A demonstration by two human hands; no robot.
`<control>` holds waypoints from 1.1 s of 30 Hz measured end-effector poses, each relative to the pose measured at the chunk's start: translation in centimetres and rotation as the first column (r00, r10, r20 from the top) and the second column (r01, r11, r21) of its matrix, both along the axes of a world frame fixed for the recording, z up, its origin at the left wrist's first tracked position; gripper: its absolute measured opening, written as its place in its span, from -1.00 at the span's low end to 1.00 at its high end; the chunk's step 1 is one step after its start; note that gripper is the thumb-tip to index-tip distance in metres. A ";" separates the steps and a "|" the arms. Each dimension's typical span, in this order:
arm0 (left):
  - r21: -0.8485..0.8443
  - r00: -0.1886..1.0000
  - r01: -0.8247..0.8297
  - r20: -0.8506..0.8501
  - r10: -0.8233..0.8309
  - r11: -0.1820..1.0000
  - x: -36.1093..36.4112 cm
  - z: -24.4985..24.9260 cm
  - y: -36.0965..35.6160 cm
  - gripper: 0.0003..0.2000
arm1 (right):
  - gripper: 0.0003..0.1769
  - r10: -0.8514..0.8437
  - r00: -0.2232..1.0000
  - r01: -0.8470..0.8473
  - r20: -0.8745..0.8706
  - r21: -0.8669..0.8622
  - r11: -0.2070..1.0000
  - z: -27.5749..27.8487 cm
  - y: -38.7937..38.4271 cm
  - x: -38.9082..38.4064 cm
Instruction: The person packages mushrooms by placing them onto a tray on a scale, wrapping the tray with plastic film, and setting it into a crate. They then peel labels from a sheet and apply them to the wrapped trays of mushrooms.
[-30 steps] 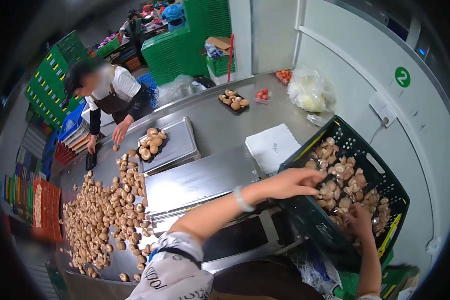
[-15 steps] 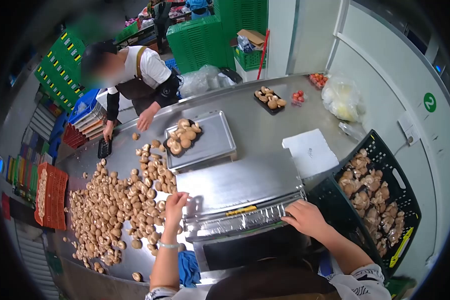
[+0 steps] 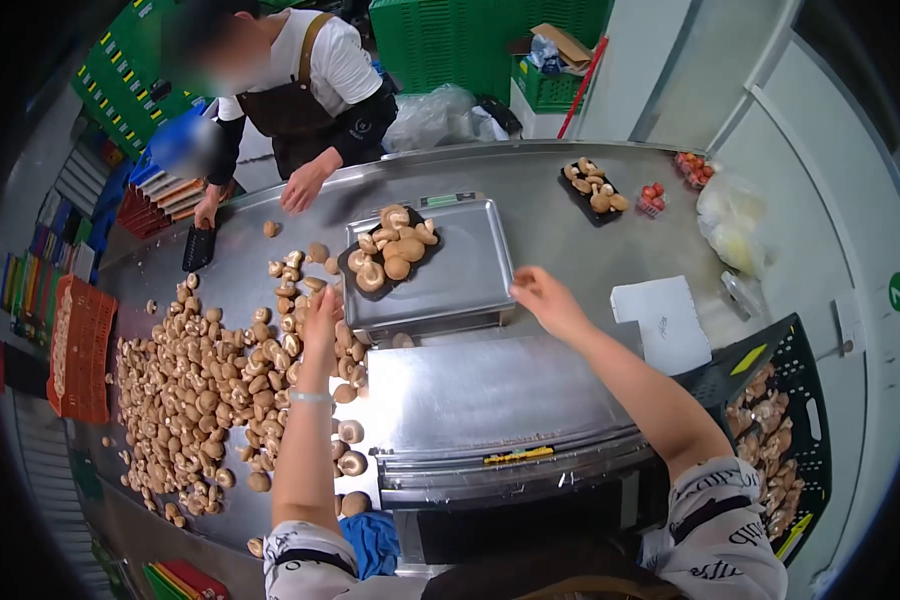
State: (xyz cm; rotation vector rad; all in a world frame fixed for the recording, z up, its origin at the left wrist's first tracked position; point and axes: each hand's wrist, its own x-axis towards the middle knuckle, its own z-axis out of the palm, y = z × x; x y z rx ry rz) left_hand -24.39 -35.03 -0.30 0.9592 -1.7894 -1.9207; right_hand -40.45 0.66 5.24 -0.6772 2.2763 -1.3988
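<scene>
Head camera: the surface (image 3: 540, 185) is bearing the heap (image 3: 210, 390), with the left forearm passing over its edge, so a low sweep could be sending mushrooms rolling. The plate (image 3: 490, 385) is bordering the pan (image 3: 465, 245) on the near side; wider room is opening right, toward the paper (image 3: 660, 322). The pan is carrying the filled tray (image 3: 414, 266) at its left rim, one corner seemingly overhanging, so a knock could be tipping it and spilling its pile. Both hands are hovering well apart: the right hand (image 3: 545, 300) is parting its fingers beside the pan's rim, perhaps touching; whether the left hand (image 3: 322, 312) is gripping anything, I cannot tell
</scene>
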 end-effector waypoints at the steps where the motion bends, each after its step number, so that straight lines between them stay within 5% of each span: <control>1: 0.009 0.999 -0.006 0.036 0.006 1.000 -1.4 -0.5 -0.8 -0.40 | -0.48 0.001 1.000 -0.001 -0.001 -0.030 1.000 -0.9 -1.9 -1.6; 7: -0.114 0.985 -0.019 0.167 0.038 0.993 -7.1 -0.2 -0.7 -0.49 | -0.24 0.017 0.997 -0.024 -0.073 -0.092 0.995 -6.8 -13.7 -9.6; 12: -0.095 0.976 0.015 0.216 0.006 0.995 -9.4 -1.4 -0.4 -0.54 | -0.27 0.034 0.984 -0.007 0.176 -0.152 0.988 -10.4 -19.7 -11.7; 14: -0.242 0.975 0.017 0.220 0.038 0.970 -10.2 -4.0 -0.9 -0.45 | -0.37 -0.016 0.998 0.017 -0.055 0.016 1.000 -8.9 -18.9 -10.4; 16: -0.307 0.974 0.039 0.226 0.033 0.951 -10.0 -2.6 0.6 -0.40 | -0.38 -0.084 0.980 0.088 -0.178 0.013 0.996 -8.4 -17.9 -9.1; 20: -0.357 0.990 0.075 0.138 -0.027 0.931 -6.9 2.1 6.2 -0.42 | -0.39 -0.106 0.984 0.106 -0.140 -0.010 0.994 -3.4 -11.2 -5.2; 21: -0.318 0.993 0.119 0.057 -0.106 0.941 -5.9 1.4 6.7 -0.43 | -0.40 -0.093 0.986 0.092 -0.137 -0.012 0.996 -2.1 -9.3 -3.9; 24: -0.189 0.969 0.213 0.162 -0.184 0.958 -2.1 6.0 12.0 -0.37 | -0.42 -0.087 0.984 0.086 -0.156 -0.010 0.996 -0.6 -3.3 0.4; 33: -0.023 0.939 0.342 0.040 -0.341 0.940 8.7 3.6 23.0 -0.39 | -0.41 -0.152 0.988 0.151 0.011 0.091 0.984 0.7 10.7 13.5</control>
